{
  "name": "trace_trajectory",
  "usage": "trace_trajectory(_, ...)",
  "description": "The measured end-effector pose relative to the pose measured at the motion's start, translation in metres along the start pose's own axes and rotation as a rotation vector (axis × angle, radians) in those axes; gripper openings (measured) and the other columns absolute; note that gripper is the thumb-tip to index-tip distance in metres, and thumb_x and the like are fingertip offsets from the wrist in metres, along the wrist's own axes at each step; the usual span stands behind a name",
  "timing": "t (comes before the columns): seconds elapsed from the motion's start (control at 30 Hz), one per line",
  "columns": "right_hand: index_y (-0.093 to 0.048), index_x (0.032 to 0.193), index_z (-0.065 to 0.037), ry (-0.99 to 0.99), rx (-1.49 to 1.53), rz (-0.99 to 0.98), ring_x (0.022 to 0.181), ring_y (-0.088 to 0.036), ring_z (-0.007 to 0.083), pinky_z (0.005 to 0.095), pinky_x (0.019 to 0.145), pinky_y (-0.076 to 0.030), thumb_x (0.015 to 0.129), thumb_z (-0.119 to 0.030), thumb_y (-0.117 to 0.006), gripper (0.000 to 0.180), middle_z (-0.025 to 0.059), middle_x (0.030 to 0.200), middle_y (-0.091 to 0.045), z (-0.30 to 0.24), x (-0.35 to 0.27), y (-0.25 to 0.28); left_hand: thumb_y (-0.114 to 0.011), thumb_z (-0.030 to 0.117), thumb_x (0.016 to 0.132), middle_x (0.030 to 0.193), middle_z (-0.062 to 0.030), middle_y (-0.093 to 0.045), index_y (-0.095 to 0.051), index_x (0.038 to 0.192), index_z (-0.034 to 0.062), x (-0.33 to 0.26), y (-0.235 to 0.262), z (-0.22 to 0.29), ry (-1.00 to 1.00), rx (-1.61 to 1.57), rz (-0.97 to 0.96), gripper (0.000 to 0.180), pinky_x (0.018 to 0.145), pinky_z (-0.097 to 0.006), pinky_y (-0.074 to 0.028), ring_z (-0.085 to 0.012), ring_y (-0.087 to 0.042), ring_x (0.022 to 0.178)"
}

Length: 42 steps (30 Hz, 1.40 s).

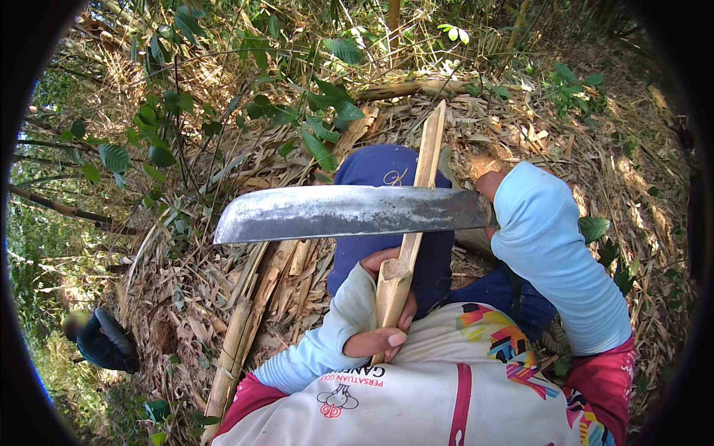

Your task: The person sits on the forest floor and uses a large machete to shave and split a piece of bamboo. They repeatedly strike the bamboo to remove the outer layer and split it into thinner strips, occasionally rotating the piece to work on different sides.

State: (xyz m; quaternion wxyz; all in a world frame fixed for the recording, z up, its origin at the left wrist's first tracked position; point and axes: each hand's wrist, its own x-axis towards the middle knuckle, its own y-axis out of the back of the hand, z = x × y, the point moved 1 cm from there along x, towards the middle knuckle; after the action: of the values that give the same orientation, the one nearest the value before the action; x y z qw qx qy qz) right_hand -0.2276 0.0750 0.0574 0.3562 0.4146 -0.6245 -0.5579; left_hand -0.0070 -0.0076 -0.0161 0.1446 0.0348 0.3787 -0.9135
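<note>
My left hand (pixel 370 338) is closed around the lower part of a split bamboo piece (pixel 429 152) in front of my body. The piece slants up and away, narrowing from a thick lower section with a notched step to a pointed far end. My right hand (pixel 487 187), mostly covered by a light blue sleeve, grips the machete (pixel 335 214) at its handle end. The broad, worn grey blade points left and crosses over the bamboo above the notch. I cannot tell whether blade and bamboo touch. My bent knee in dark blue cloth (pixel 364 167) is behind them.
Dry leaves and bamboo litter (pixel 305 308) cover the ground. Long split bamboo lengths (pixel 242 323) lie to my left, and another log (pixel 405 90) lies ahead. Leafy stems (pixel 175 111) rise at the front left. Another person (pixel 108 342) is crouched farther off at left.
</note>
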Motion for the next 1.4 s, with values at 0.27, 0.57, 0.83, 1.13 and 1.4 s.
trace_trajectory(0.27, -0.061, 0.104, -0.011, -0.082, -0.097, -0.174, 0.084, -0.067, 0.0352, 0.0398, 0.071, -0.055, 0.077, -0.016, -0.069, 0.029, 0.0135, 0.089, -0.068, 0.024, 0.037, 0.01, -0.067, -0.008, 0.074, 0.083, -0.0114, -0.05, -0.018, 0.147, 0.0151, 0.0, 0.001, 0.0, 0.006, -0.038, 0.001, 0.09, 0.047, -0.026, -0.05, -0.0165, -0.056, 0.055)
trace_trajectory(0.57, -0.06, 0.098, -0.004, -0.289, 0.313, 0.307, 0.067, -0.058, 0.0228, 0.0355, 0.062, -0.046, 0.08, -0.006, -0.066, 0.019, 0.0127, 0.077, -0.062, 0.093, 0.049, -0.004, -0.065, -0.009, 0.076, 0.084, -0.0121, -0.051, -0.019, 0.148, 0.0144, -0.003, 0.0, -0.001, 0.005, 0.001, -0.061, 0.089, 0.048, -0.027, -0.05, -0.0166, -0.057, 0.056)
trace_trajectory(0.83, -0.063, 0.102, -0.006, -0.195, 0.509, 0.276, 0.071, -0.063, 0.0288, 0.0373, 0.064, -0.049, 0.077, -0.01, -0.07, 0.027, 0.0148, 0.078, -0.064, 0.068, 0.005, -0.022, -0.065, -0.01, 0.075, 0.084, -0.0128, -0.051, -0.019, 0.147, 0.0138, 0.003, -0.003, 0.001, 0.034, 0.005, -0.052, 0.089, 0.05, -0.027, -0.05, -0.0184, -0.058, 0.058)
trace_trajectory(1.13, -0.065, 0.094, -0.011, 0.08, 0.243, 0.042, 0.074, -0.065, 0.0331, 0.0429, 0.067, -0.051, 0.066, -0.019, -0.075, 0.031, 0.0124, 0.078, -0.065, 0.032, -0.023, -0.014, -0.074, -0.002, 0.072, 0.087, -0.0141, -0.054, -0.019, 0.146, 0.0066, 0.004, -0.009, 0.005, 0.098, 0.063, 0.027, 0.092, 0.053, -0.034, -0.055, -0.0227, -0.063, 0.061)
trace_trajectory(1.4, -0.063, 0.094, -0.009, 0.161, 0.151, -0.174, 0.072, -0.065, 0.0374, 0.0483, 0.067, -0.048, 0.074, -0.025, -0.065, 0.025, 0.0158, 0.073, -0.064, 0.012, -0.034, -0.007, -0.078, 0.006, 0.073, 0.087, -0.0137, -0.055, -0.034, 0.133, -0.0004, 0.004, -0.016, 0.006, 0.175, 0.198, 0.12, 0.075, 0.052, -0.033, -0.055, -0.022, -0.063, 0.062)
